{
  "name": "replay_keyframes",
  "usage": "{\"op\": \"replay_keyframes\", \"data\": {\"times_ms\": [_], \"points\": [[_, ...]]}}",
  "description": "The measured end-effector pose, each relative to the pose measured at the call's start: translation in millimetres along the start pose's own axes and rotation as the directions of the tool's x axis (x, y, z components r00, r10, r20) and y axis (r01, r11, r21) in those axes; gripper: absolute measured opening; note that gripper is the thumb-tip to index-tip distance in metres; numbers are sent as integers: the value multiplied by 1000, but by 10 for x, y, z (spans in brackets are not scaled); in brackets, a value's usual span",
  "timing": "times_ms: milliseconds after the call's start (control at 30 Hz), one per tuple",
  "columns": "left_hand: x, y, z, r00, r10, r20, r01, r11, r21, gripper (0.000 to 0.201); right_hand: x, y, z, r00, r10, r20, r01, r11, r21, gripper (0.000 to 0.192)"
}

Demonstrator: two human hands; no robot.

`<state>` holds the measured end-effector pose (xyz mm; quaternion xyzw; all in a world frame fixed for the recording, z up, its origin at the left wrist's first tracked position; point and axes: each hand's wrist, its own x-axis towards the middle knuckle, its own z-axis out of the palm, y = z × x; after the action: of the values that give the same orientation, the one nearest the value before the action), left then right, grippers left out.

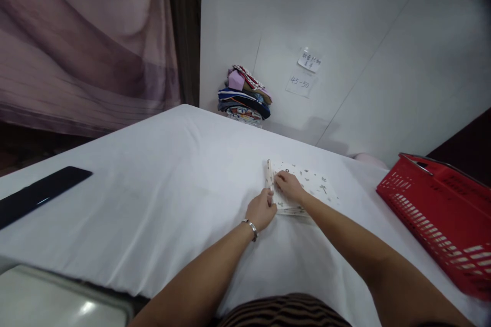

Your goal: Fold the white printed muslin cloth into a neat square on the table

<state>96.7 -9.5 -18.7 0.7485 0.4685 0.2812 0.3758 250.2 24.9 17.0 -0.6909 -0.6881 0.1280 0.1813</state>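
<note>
A white cloth with a small leaf print lies folded flat on the white-covered table. Its left edge is turned up into a narrow roll or fold. My left hand, with a silver bracelet at the wrist, has its fingers closed on the near end of that fold. On top of the cloth, just right of the fold, rests my right hand, fingers curled against the fabric. Whether the right fingertips pinch the cloth or only press on it is hard to see.
A red plastic basket stands at the right. By the wall is a stack of folded clothes. A dark flat object lies at the left table edge. Handwritten paper notes hang on the wall; a pinkish curtain hangs at the left.
</note>
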Motion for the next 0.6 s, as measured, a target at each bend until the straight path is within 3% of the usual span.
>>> {"op": "replay_keyframes", "data": {"times_ms": [33,100,200,267,367,500,600], "points": [[3,-8,5,1000,-29,-11,29,999,-26,30,-116,46,19,997,-52,-63,52,999,1,31],[10,-30,20,997,-66,-36,63,995,-77,18,-348,132,62,982,-172,-84,171,985,-12,35],[35,-69,18,997,-79,-20,74,982,-171,8,-606,215,123,971,-231,58,235,969,-79,50],[85,-85,-28,989,-121,85,138,958,-249,7,-687,233,151,970,-196,142,211,972,-102,56],[255,-83,-162,947,-226,228,288,913,-289,3,-697,228,168,970,-166,179,184,979,-87,58],[638,-48,-304,940,-319,123,339,917,-210,15,-593,247,131,966,-146,215,144,989,27,57],[927,-38,-281,922,-375,97,386,906,-173,22,-441,347,20,980,-113,167,92,988,126,54]]}}
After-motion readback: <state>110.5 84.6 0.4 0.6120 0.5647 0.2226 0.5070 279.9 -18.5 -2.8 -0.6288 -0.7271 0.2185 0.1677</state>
